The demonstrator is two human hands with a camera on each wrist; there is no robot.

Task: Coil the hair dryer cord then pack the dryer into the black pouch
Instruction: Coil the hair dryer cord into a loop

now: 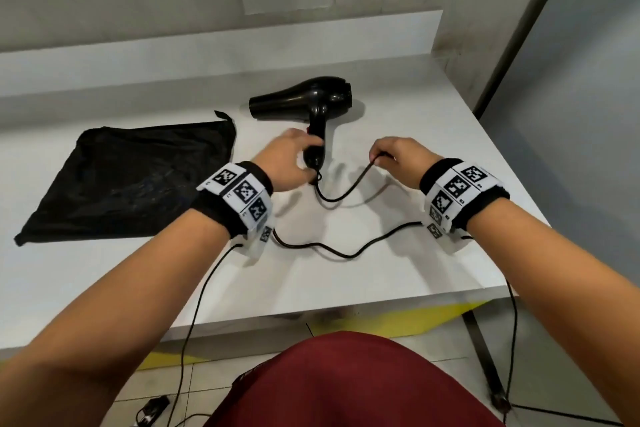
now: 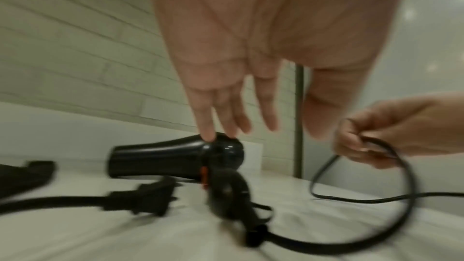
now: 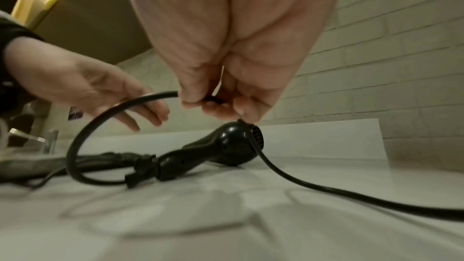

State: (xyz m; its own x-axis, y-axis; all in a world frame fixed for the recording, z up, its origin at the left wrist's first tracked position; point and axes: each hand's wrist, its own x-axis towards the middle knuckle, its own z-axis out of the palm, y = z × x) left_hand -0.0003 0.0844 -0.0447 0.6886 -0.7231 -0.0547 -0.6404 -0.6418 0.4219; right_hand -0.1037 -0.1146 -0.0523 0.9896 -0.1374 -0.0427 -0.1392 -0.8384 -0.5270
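Hair dryer lies on the table; your right hand pinches its cord, your left hand hovers spread over the handle. Steady the handle and draw even loops.

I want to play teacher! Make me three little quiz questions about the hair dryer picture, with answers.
1. True or false: the hair dryer is already inside the black pouch.
2. Which hand pinches the cord? A) left hand B) right hand
3. Fill in: the pouch lies on the table, to the ___ of the dryer.

Key:
1. False; it lies on the table, outside the pouch.
2. B; the right hand pinches it, while the left hand is open by the handle.
3. Left.
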